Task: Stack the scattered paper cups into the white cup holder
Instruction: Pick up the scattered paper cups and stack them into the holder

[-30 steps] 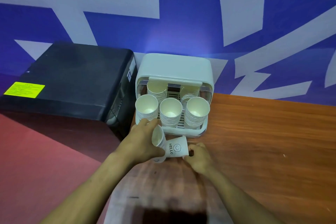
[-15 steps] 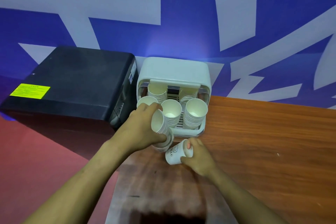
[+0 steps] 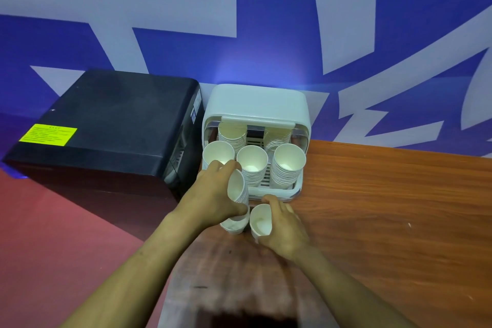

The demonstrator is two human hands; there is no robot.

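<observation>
Right hand [image 3: 282,224] grips a single cup [image 3: 260,221] just beside the nested stack [image 3: 237,194] gripped by left hand [image 3: 213,194], mouth upward, before the cup holder [image 3: 255,104].

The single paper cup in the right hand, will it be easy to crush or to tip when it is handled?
The single paper cup looks thin-walled and empty, so it is probably light and would dent if the right hand squeezes hard. With its narrow base and wide mouth, it may tip easily when set on the wooden table. On its side it would likely roll in a curve.
</observation>
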